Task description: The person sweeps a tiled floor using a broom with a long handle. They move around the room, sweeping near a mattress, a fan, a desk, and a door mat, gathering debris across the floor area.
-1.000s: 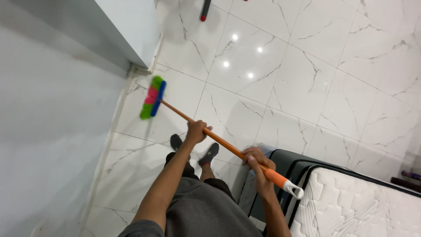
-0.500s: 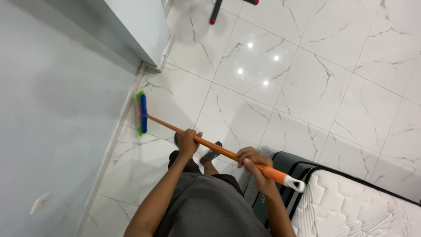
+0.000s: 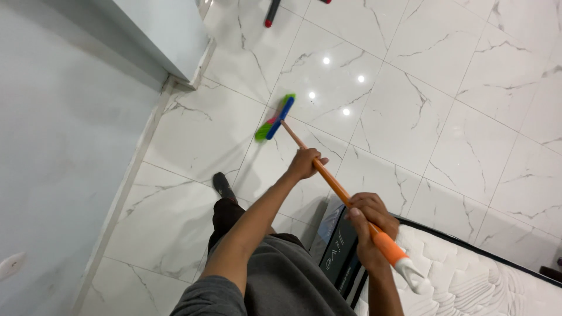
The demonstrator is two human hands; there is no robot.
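Gripping broom handle [image 3: 333,186]: left hand [image 3: 304,164] & right hand [image 3: 369,219] both wrapped tight; bristles [image 3: 274,119] blurred.

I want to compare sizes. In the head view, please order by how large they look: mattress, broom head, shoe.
1. Mattress, clearly largest, though cut off by the frame edge.
2. Broom head and shoe: they look about alike, so I leave them unranked.

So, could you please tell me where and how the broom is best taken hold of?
Take the broom by its long orange handle, with two hands spaced apart, as here: the left hand around mid-shaft, the right hand near the thicker orange grip by the white end cap. The shaft slants down to the floor, so coming from above, fingers wrapping round it, probably suits best.
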